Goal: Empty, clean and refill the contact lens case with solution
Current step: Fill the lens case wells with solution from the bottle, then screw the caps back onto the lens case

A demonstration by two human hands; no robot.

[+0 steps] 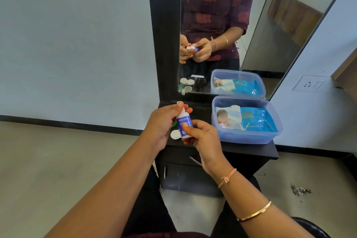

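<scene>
A small white solution bottle (pixel 184 122) with a blue label is held upright above the black dresser top (pixel 251 149). My right hand (pixel 202 139) grips its lower body, thumb across the label. My left hand (pixel 164 123) pinches the white cap at the bottle's top with thumb and fingertips. Below the bottle, a white lens case (pixel 175 134) lies on the dresser top, mostly hidden by my hands. A bit of green (pixel 173 124), perhaps a case lid, shows behind my left hand.
A clear blue-tinted plastic box (pixel 245 137) holding a blue wipes packet stands on the right of the dresser top. The mirror (pixel 222 35) behind reflects my hands, the box and the lens case parts. A wall socket (pixel 311 83) sits at right.
</scene>
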